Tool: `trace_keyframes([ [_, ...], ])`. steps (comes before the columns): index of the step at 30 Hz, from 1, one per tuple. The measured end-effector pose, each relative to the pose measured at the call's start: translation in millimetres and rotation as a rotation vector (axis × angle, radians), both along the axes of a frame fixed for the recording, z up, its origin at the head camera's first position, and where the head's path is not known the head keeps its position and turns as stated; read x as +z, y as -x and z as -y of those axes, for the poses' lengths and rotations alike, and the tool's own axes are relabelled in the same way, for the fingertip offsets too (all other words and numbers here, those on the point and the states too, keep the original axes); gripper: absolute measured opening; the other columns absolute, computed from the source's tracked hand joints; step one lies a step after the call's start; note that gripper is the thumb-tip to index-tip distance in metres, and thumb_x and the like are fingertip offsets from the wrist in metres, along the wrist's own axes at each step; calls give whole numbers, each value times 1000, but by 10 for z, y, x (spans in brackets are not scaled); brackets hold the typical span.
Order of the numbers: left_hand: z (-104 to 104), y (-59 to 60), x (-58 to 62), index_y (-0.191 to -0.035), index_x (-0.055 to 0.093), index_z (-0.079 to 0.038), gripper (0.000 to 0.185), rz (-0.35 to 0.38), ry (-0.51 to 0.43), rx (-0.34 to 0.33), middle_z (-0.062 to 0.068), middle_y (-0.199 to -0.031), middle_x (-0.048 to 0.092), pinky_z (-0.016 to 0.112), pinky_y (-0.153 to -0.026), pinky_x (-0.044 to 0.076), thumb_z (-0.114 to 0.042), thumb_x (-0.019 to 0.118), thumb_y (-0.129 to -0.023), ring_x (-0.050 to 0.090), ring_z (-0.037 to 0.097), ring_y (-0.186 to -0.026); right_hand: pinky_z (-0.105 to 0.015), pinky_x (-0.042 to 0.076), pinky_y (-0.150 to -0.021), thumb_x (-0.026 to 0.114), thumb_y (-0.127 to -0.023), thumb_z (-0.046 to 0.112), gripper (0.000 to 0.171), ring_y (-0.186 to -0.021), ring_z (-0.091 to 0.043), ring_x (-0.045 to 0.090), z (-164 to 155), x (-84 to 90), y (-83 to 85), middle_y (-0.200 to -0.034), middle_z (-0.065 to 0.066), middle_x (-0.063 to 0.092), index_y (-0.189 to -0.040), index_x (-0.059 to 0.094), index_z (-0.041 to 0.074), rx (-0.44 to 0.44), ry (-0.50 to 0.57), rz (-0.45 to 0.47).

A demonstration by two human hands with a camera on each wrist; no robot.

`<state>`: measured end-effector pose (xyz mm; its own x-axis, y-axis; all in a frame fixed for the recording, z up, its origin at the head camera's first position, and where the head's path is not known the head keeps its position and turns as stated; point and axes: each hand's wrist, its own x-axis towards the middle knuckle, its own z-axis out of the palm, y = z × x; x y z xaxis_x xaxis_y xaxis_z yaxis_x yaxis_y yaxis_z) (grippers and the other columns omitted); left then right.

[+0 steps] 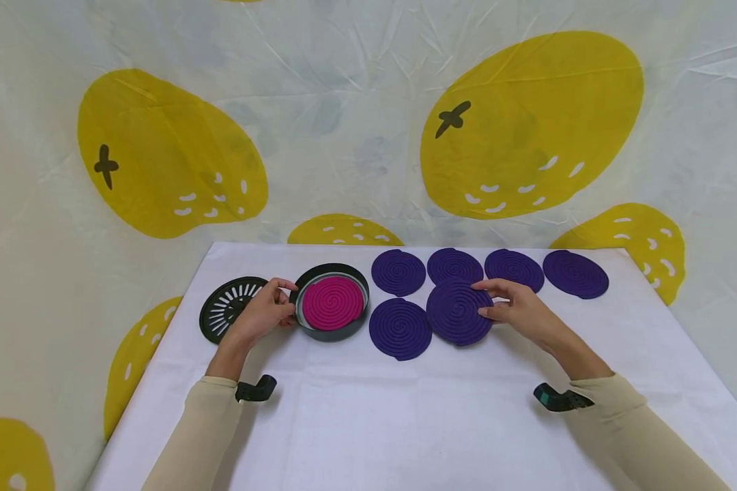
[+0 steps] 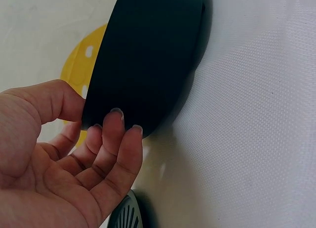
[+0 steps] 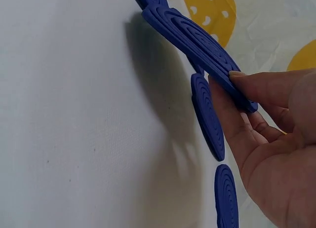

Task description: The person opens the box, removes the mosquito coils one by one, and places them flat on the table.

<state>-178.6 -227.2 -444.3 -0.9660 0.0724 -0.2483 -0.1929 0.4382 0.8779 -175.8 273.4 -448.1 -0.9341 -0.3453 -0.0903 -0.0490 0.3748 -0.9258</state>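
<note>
Sleeved forearms came in from the near edge of the counter (image 1: 405, 423), each w/ a wrist-worn camera. Right hand (image 1: 522, 310) pinched a purple coil disc (image 1: 459, 312) by its right rim: thumb on top, fingers (image 3: 232, 134) curled beneath, and that edge was tipped up off the cloth, as the right wrist view showed. Disc lay flat-ish, extending left from the fingers, so its far rim pointed toward the tray side. It overlapped or sat just above a second purple coil (image 1: 400, 329) to its left; can't tell if they touched.

Left hand (image 1: 264, 315) gripped the left wall of the dark round tray (image 1: 331, 332), thumb over the rim, fingers (image 2: 116, 139) curled vs. the outer wall. Tray held a pink coil (image 1: 332, 303) lying flat inside. Tray stood left of the held disc, w/ the second purple coil between them; right hand was the nearer one to the purple discs, left nearer the tray.

Further out: slotted black lid (image 1: 224, 308) flat behind the left hand, and a back row of four purple coils (image 1: 485, 271) just beyond the lifted disc.
</note>
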Motion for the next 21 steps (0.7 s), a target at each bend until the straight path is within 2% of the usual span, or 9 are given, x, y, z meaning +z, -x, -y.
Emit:
trace_keyframes([
  [8, 12, -3, 2, -136, 44, 0, 45, -17, -54, -15, 9, -87, 46, 35, -69, 57, 4, 57, -92, 65, 24, -73, -27, 59, -82, 71, -95, 12, 53, -100, -14, 65, -67, 36, -52, -139, -23, 49, -143, 52, 3, -13, -40, -5],
  [11, -24, -37, 100, -137, 43, 3, 46, -5, -56, -18, 10, -87, 46, 39, -71, 58, 6, 56, -92, 65, 27, -74, -26, 59, -81, 71, -94, 11, 58, -106, -18, 59, -85, 38, -56, -134, -24, 50, -147, 48, 4, -15, -48, 3],
  [14, -35, -33, 115, -137, 43, 4, 47, 6, -55, -14, 11, -88, 46, 41, -73, 58, 7, 55, -92, 65, 28, -75, -26, 59, -81, 71, -94, 10, 62, -109, -21, 54, -103, 29, -57, -131, -24, 51, -150, 45, 3, -11, -45, 16],
  [16, -30, -26, 99, -137, 43, 3, 46, 3, -51, -10, 10, -88, 45, 39, -72, 58, 6, 56, -92, 65, 27, -74, -26, 58, -81, 72, -94, 11, 63, -107, -20, 55, -114, 25, -58, -130, -24, 51, -150, 44, 3, -4, -47, 23],
  [18, -1, 10, 19, -137, 44, 1, 46, -4, -53, -3, 9, -88, 45, 36, -70, 58, 5, 57, -92, 65, 25, -73, -26, 58, -81, 72, -94, 12, 64, -106, -19, 57, -125, 21, -56, -130, -25, 52, -150, 44, 2, 5, -58, 28],
  [21, 10, 15, -6, -136, 45, -1, 46, -14, -51, -1, 9, -89, 45, 34, -69, 58, 4, 57, -92, 65, 24, -72, -25, 58, -82, 73, -93, 14, 63, -103, -19, 61, -142, 4, -42, -130, -26, 52, -149, 46, 3, 13, -83, 30],
])
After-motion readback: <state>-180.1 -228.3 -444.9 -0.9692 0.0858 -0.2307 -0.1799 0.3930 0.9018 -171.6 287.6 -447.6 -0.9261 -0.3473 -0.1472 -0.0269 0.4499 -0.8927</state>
